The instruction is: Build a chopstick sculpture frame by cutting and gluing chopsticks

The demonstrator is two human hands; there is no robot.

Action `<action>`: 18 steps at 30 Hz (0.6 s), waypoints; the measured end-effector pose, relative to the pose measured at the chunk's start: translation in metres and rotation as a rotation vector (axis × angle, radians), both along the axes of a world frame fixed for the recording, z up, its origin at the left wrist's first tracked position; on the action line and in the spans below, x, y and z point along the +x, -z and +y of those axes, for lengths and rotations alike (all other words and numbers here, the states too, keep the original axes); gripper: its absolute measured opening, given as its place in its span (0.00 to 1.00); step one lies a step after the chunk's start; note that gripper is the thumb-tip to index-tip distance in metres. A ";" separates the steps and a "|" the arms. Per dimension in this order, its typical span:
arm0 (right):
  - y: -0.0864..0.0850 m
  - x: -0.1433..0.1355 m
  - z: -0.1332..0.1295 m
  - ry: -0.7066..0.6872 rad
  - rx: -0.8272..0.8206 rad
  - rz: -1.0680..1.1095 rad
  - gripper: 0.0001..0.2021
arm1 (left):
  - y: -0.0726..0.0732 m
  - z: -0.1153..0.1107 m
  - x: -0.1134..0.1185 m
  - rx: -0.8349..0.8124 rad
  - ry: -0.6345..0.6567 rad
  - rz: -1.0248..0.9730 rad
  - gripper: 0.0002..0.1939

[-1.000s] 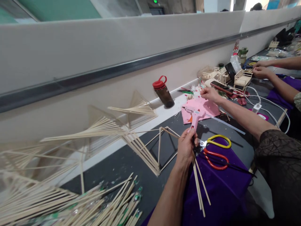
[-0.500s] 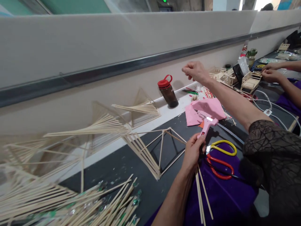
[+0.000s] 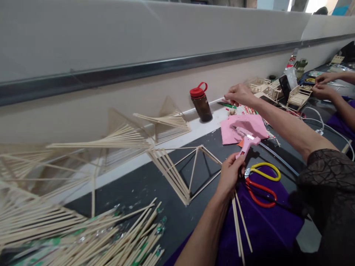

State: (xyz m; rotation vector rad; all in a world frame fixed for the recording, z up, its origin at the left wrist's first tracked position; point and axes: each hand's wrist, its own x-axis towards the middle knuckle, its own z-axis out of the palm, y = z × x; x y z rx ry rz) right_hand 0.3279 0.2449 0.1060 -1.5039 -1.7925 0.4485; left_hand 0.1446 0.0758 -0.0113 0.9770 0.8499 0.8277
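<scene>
My left hand (image 3: 230, 173) is wrapped round the handle of a pink hot glue gun (image 3: 246, 142), whose nozzle points up and left over a pink sheet (image 3: 259, 125). A clear glue stick (image 3: 277, 157) runs out of the gun's back. Raised above the sheet, my right hand (image 3: 240, 94) has its fingertips pinched together; I cannot make out what is in them. Scissors (image 3: 263, 202) with one yellow and one red handle lie beside my left hand, blades mostly hidden. Several thin wooden sticks (image 3: 236, 229) stick out below that hand. Left of it stands a wooden stick frame (image 3: 177, 177).
A dark bottle (image 3: 203, 111) with a red lid stands by the wall. More stick structures (image 3: 124, 138) line the wall at left; loose sticks (image 3: 119, 240) lie in front. At right are wooden models (image 3: 299, 96), a white cable (image 3: 321, 120) and another person's hands (image 3: 323, 85).
My right hand has come down towards the pink sheet, fingers still pinched. My left hand keeps hold of the glue gun. The view has shifted slightly.
</scene>
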 end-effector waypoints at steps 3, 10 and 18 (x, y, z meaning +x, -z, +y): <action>-0.001 -0.008 -0.037 -0.107 -0.061 0.087 0.09 | 0.000 0.003 0.000 0.021 -0.022 0.000 0.17; 0.003 -0.018 -0.107 -0.276 -0.107 -0.159 0.08 | -0.001 0.005 0.002 0.061 -0.063 -0.003 0.17; 0.011 -0.057 -0.154 -0.496 -0.134 -0.414 0.20 | 0.002 0.003 0.004 0.190 -0.088 0.078 0.15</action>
